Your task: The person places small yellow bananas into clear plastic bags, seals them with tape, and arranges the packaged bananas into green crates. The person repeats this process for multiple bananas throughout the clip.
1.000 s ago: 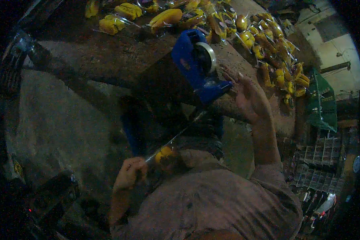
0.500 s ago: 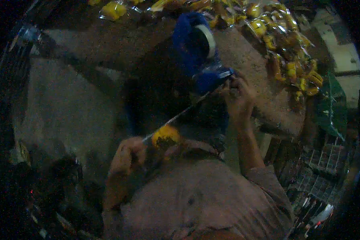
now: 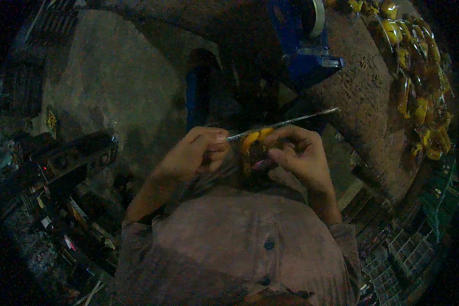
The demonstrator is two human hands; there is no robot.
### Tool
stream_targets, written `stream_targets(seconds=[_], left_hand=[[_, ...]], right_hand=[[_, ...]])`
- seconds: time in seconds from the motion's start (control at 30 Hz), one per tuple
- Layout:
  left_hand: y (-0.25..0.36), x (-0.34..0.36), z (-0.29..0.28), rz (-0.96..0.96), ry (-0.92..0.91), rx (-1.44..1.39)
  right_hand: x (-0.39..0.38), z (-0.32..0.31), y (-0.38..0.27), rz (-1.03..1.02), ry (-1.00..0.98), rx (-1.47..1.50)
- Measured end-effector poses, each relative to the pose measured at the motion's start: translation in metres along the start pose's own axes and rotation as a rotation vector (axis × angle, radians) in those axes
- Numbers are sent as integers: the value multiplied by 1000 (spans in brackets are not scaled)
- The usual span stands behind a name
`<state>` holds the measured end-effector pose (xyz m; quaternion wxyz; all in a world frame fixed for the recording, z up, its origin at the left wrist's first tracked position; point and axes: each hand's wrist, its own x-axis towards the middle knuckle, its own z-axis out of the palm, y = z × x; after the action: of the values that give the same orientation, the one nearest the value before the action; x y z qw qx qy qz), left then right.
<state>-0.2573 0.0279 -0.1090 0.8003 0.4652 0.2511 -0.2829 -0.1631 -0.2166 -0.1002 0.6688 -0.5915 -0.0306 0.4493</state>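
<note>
A: In the head view, what does the left hand [image 3: 206, 149] have?
B: It is pinched on one end of a clear strip [image 3: 311, 117]. The strip slants up past the other hand, and its far end pokes out beyond it.

A: And the right hand [image 3: 302, 153]?
B: Its fingers are curled against the yellow piece [image 3: 251, 145]; whether they squeeze it or only touch it, one cannot tell. The piece lies between the two hands, just below the strip, in front of the shirt [image 3: 214, 229].

A: Any label or writing?
B: A yellow patch [image 3: 51, 120], well off to the left of the left hand, might be a label, but it is too dark and small to read. Any marks on the dispenser [image 3: 303, 66], the blue one above the right hand, are lost in shadow too.

A: What about containers?
B: The dispenser holds a pale tape roll [image 3: 319, 19]. Up and right of the right hand, yellow packs [image 3: 421, 107] in shiny clear wrapping crowd the brown table [image 3: 362, 76]. Right of that hand and lower stands something green [image 3: 441, 199], its inside too dim to make out, and below it a wire rack [image 3: 398, 255].
</note>
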Motion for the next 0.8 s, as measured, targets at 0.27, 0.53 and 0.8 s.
stream_targets(seconds=[0.27,0.53,0.8], left_hand=[[4,-2,-12,-33,-110,70],[9,3,-44,-114,-152,-252],[12,-3,-61,-65,-109,-60]], right_hand=[[17,12,8,-80,79,-121],[14,16,8,-312,182,-294],[28,48,6,-143,-18,-1193]])
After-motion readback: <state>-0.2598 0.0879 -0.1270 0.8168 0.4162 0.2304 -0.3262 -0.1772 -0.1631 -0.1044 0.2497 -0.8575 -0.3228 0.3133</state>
